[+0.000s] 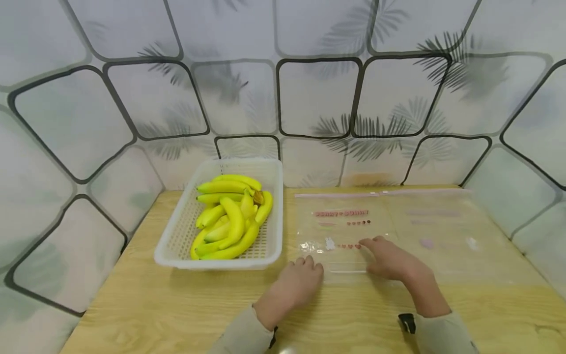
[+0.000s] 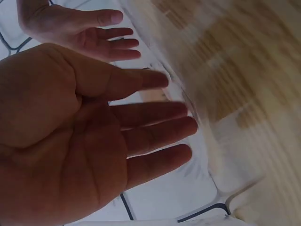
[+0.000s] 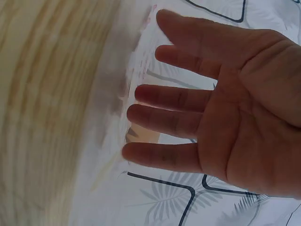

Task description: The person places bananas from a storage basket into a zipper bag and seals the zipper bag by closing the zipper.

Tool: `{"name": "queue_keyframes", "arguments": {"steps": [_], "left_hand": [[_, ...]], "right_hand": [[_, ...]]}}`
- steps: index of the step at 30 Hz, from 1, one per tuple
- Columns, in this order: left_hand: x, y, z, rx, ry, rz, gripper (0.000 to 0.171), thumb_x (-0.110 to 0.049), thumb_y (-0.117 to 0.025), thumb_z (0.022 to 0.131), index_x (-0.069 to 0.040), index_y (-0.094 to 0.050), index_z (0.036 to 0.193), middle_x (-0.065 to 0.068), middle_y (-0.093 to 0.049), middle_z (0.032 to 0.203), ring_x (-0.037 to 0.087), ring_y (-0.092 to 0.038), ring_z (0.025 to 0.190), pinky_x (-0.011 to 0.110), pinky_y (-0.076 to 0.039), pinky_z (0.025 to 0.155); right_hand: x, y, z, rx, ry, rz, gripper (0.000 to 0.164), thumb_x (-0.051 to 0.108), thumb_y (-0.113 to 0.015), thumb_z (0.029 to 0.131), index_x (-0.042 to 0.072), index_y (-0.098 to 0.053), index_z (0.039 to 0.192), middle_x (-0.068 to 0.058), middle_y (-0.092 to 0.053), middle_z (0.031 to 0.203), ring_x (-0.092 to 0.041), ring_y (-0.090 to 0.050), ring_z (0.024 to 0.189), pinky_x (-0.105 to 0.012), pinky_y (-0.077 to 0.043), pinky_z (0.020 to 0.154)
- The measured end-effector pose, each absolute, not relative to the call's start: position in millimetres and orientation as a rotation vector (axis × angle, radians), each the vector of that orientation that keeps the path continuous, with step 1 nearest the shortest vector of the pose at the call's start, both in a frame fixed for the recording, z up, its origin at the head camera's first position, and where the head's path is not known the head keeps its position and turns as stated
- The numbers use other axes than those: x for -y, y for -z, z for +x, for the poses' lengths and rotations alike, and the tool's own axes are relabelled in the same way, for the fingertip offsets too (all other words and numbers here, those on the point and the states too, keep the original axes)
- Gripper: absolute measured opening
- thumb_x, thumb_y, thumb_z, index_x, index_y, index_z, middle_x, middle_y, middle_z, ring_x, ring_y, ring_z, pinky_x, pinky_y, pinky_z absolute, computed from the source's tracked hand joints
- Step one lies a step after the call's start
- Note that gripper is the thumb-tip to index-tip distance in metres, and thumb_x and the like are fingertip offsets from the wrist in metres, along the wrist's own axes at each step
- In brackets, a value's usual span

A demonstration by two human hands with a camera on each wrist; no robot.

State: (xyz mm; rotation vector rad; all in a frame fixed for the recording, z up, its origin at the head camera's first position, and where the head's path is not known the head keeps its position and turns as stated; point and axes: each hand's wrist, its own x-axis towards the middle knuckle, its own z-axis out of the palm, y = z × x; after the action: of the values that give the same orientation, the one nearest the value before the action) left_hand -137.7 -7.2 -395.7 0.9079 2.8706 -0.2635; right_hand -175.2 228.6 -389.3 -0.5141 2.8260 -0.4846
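A clear zip bag (image 1: pixel 347 231) with red lettering, small hearts and a white bunny print lies flat on the wooden table. My right hand (image 1: pixel 391 260) reaches over its right part, fingertips right at the row of hearts. At the bag's lower left corner is my left hand (image 1: pixel 300 281), palm down. In the left wrist view the left hand (image 2: pixel 94 122) has its fingers extended, with nothing in the palm. The right hand (image 3: pixel 202 108) likewise shows straight, spread fingers in its own wrist view. A second clear bag (image 1: pixel 442 221) with faint purple prints lies to the right.
A white plastic basket (image 1: pixel 164 250) stands left of the bags, holding several yellow bananas (image 1: pixel 234 221). Behind the wooden table (image 1: pixel 177 309) rises a patterned cloth backdrop (image 1: pixel 318 98), which also encloses both sides.
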Motion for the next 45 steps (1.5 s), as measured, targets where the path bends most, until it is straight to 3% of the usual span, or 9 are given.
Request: {"name": "queue_keyframes", "arguments": {"steps": [2, 5, 10, 12, 15, 26, 32, 37, 45], "left_hand": [[10, 397, -139, -2.849, 0.252, 0.867, 0.032, -0.013, -0.058, 0.097, -0.011, -0.06, 0.128, 0.008, -0.06, 0.119, 0.021, -0.058, 0.106, 0.036, -0.052, 0.087], [12, 397, -140, -2.824, 0.26, 0.833, 0.036, -0.012, -0.058, 0.096, -0.013, -0.059, 0.132, 0.006, -0.059, 0.125, 0.021, -0.057, 0.11, 0.037, -0.052, 0.089], [8, 396, -139, -2.8, 0.257, 0.851, 0.041, -0.011, -0.059, 0.095, -0.014, -0.057, 0.136, 0.005, -0.057, 0.12, 0.02, -0.056, 0.108, 0.034, -0.052, 0.086], [7, 396, -139, -2.802, 0.244, 0.849, 0.042, -0.011, -0.06, 0.094, -0.013, -0.057, 0.136, 0.006, -0.058, 0.12, 0.02, -0.056, 0.108, 0.035, -0.052, 0.087], [8, 396, -138, -2.822, 0.263, 0.834, 0.042, -0.012, -0.06, 0.095, -0.013, -0.057, 0.137, 0.007, -0.058, 0.123, 0.021, -0.057, 0.11, 0.036, -0.052, 0.09], [3, 393, -133, -2.825, 0.32, 0.912, 0.038, -0.015, -0.055, 0.099, -0.015, -0.057, 0.137, 0.006, -0.058, 0.129, 0.02, -0.057, 0.111, 0.034, -0.051, 0.087], [2, 392, -132, -2.799, 0.243, 0.955, 0.041, -0.014, -0.061, 0.094, -0.022, -0.059, 0.135, 0.001, -0.058, 0.135, 0.022, -0.056, 0.117, 0.038, -0.05, 0.093], [3, 392, -135, -2.778, 0.172, 1.004, 0.042, -0.012, -0.065, 0.091, -0.025, -0.063, 0.131, -0.003, -0.058, 0.138, 0.023, -0.056, 0.12, 0.041, -0.05, 0.097], [4, 395, -143, -2.774, 0.011, 1.048, 0.022, -0.015, -0.064, 0.094, -0.026, -0.071, 0.112, -0.004, -0.065, 0.109, 0.018, -0.061, 0.092, 0.033, -0.053, 0.075]], "right_hand": [[-229, 390, -176, -2.844, 0.469, -0.53, 0.048, -0.002, -0.069, 0.075, -0.005, -0.059, 0.122, -0.023, -0.06, 0.111, -0.037, -0.057, 0.101, -0.05, -0.051, 0.085], [-229, 390, -175, -2.86, 0.455, -0.487, 0.039, -0.004, -0.069, 0.073, -0.003, -0.062, 0.111, -0.016, -0.06, 0.101, -0.037, -0.056, 0.099, -0.047, -0.05, 0.081], [-232, 385, -173, -2.84, 0.483, -0.387, 0.018, -0.006, -0.066, 0.072, 0.001, -0.055, 0.085, -0.007, -0.049, 0.078, -0.028, -0.051, 0.077, -0.038, -0.042, 0.066], [-232, 385, -173, -2.83, 0.515, -0.379, 0.019, -0.005, -0.065, 0.071, 0.003, -0.05, 0.078, -0.003, -0.04, 0.071, -0.021, -0.04, 0.066, -0.034, -0.034, 0.06], [-229, 385, -175, -2.827, 0.536, -0.388, 0.019, -0.002, -0.064, 0.071, 0.006, -0.047, 0.073, -0.001, -0.036, 0.069, -0.018, -0.036, 0.063, -0.031, -0.03, 0.057], [-232, 386, -181, -2.85, 0.438, -0.381, 0.021, 0.016, -0.066, 0.079, -0.001, -0.059, 0.09, -0.01, -0.053, 0.084, -0.025, -0.047, 0.078, -0.04, -0.044, 0.069], [-234, 390, -188, -2.85, 0.402, -0.417, 0.014, 0.017, -0.062, 0.084, 0.006, -0.056, 0.078, -0.005, -0.052, 0.073, -0.023, -0.045, 0.072, -0.037, -0.04, 0.063], [-236, 393, -185, -2.809, 0.437, -0.322, 0.013, 0.015, -0.063, 0.08, 0.005, -0.056, 0.084, -0.006, -0.051, 0.075, -0.024, -0.043, 0.073, -0.035, -0.037, 0.062], [-240, 396, -182, -2.835, 0.399, -0.345, 0.029, 0.014, -0.072, 0.071, 0.002, -0.057, 0.093, -0.009, -0.052, 0.082, -0.025, -0.046, 0.078, -0.039, -0.041, 0.066]]}}
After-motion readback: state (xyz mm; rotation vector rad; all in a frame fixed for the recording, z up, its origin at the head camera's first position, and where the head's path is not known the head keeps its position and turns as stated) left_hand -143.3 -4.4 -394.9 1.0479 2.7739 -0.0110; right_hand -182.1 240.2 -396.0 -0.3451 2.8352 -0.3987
